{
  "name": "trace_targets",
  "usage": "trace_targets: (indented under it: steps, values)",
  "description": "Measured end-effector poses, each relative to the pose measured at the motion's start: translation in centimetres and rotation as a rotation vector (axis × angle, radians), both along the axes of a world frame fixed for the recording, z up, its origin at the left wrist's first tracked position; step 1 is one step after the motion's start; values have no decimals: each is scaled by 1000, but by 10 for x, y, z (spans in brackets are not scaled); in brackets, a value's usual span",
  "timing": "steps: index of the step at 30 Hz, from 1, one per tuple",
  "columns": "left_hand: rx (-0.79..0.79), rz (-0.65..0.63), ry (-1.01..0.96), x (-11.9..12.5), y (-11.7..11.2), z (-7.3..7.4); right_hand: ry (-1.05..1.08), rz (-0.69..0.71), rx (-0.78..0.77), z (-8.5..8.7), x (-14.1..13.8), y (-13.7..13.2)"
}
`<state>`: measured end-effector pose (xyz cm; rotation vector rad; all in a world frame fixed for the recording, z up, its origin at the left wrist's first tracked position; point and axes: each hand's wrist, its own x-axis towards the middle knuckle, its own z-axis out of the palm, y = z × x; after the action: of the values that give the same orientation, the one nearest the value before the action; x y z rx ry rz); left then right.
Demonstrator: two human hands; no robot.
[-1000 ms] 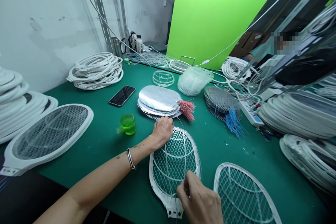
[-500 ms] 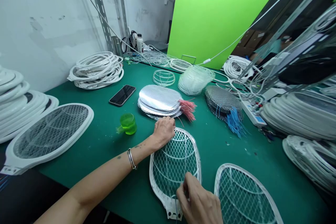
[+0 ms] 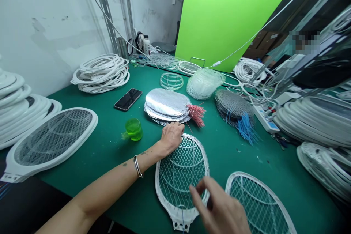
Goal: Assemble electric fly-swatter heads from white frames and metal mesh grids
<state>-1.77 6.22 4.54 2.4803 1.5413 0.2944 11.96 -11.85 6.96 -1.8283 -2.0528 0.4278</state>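
Observation:
A white mosquito-racket frame (image 3: pixel 156 181) with diamond mesh and a ribbed grid lies in front of me on the table. My left hand (image 3: pixel 172 137) has its fingers curled over the frame's upper left rim; the fingertips are partly hidden. Just beyond them sits a stack of silver mesh sheets (image 3: pixel 166 102) with red wires. Over the frame's lower right side hovers my right hand (image 3: pixel 219 204), slightly blurred, thumb and index finger apart with nothing between them. A thin wire (image 3: pixel 182 217) runs down the frame's neck. Another meshed racket frame (image 3: pixel 270 186) lies to the right.
Grey mesh sheets (image 3: pixel 234 104) with blue wires are at right, near a power strip (image 3: pixel 265 119). A green cup (image 3: pixel 134 129) and a phone (image 3: pixel 128 99) lie left of centre. White frames (image 3: pixel 101 73) are piled at back left; a clear grid stack (image 3: pixel 204 83) stands behind.
My right hand has lifted off the frame's neck and shifted right, its thumb and index finger parting. My left hand stays at the upper rim.

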Motion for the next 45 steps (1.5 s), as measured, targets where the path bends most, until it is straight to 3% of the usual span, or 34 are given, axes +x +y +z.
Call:
trace_targets:
  steps: [4,7,9,15,33,45]
  values:
    - [15,4,7,0,-2,3,62,-173,-25,11,5,76]
    - [22,7,9,0,-3,3,2,-231,2,-3,6,122]
    - [24,11,7,0,-3,3,-9,-243,-11,-16,7,137]
    - [22,18,2,-1,-2,-2,-3,-251,-47,-32,11,142]
    - [-8,-44,45,0,2,4,-56,-217,-47,-26,12,149]
    - [-43,-44,66,1,2,13,-54,-181,-13,-37,18,158]
